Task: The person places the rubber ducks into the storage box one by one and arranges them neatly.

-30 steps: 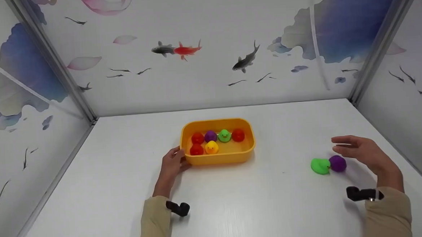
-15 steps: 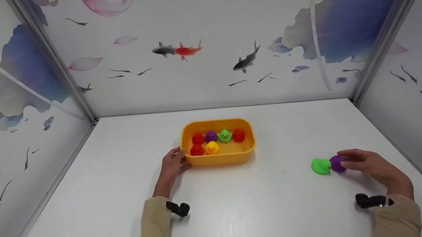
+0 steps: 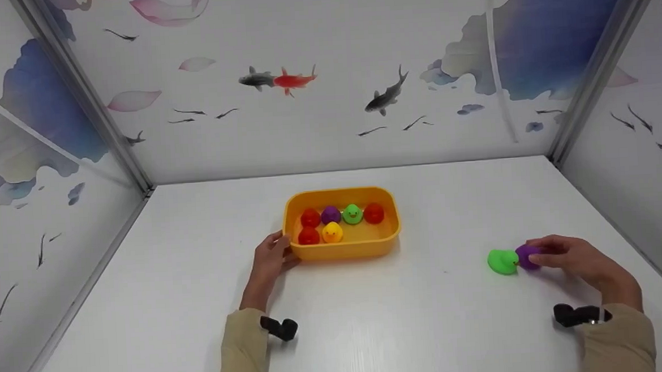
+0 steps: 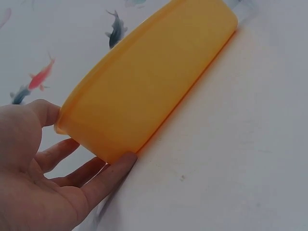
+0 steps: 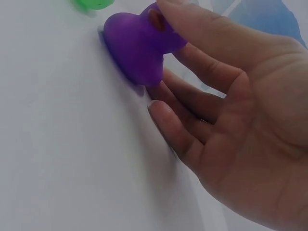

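A purple toy duck (image 5: pixel 132 48) stands at the right of the table in the head view. My right hand (image 3: pixel 576 261) pinches its head between thumb and fingers; the duck's base appears to be down on the table. Close to its left lies a green toy duck (image 3: pixel 502 261). At the middle of the table is a yellow plastic box (image 4: pixel 144 72). My left hand (image 3: pixel 270 260) holds its left end, thumb at the rim and fingers against the lower wall. Inside are several small toys, among them a yellow duck (image 3: pixel 332 232) and a green duck (image 3: pixel 352 214).
Also in the box are red toys (image 3: pixel 374 212) and a purple one (image 3: pixel 331 215). White panels with painted fish (image 3: pixel 294 80) enclose the white table (image 3: pixel 361 320) at the back and both sides. A dark wrist mount (image 3: pixel 578 313) juts from each sleeve.
My right hand has come down onto the purple duck and now pinches it, shifting it very slightly left. The left hand and the box have stayed put.
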Motion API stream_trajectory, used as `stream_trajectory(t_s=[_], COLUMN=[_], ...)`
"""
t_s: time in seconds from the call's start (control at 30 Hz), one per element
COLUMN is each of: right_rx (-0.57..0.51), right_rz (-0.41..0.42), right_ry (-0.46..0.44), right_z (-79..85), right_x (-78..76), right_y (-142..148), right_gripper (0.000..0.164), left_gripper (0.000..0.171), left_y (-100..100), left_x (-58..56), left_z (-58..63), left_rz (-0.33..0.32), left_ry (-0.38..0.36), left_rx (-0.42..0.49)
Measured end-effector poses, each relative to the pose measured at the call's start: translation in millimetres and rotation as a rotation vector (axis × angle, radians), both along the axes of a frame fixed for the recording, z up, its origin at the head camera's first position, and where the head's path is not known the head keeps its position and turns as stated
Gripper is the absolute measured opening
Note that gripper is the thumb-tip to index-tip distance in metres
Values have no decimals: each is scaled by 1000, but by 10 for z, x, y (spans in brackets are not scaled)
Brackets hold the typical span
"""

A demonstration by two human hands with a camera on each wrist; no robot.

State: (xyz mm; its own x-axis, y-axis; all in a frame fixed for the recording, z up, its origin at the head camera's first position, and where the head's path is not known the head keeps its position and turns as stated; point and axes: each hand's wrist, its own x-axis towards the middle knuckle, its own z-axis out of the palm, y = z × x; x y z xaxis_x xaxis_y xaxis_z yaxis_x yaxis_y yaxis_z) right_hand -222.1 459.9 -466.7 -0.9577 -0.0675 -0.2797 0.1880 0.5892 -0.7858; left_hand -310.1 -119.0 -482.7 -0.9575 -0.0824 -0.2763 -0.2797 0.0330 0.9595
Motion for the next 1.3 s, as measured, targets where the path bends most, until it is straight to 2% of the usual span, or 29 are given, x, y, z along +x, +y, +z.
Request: stream_trajectory(t_s=[0.17,0.37,0.73,0.93,1.1,1.3], right_rx=[62,61,86,72,105,87], right_rz=[-45,-48,-63,-36,-19,-15], right_ry=[-23,-1,131,179,210,232], right_z=[61,114,358,486,556,636], right_x=[-14,-34,-66,-114,-134,-153], right_y=[-22,-68,-261,-450,-586,-731], right_gripper=[68,69,70,65,61,62], left_gripper=[49,49,49,49,47,49], left_y=[5,3,2,3,6,4], left_x=[-2,-14,-21,-11,-8,-10], left_z=[-1,-2,13,-5,5,18], left_rz=[3,3,-2,-2,9,7], left_ry=[2,-13,-34,-20,-3,-19], left_rx=[-1,-16,-29,-25,-4,-17])
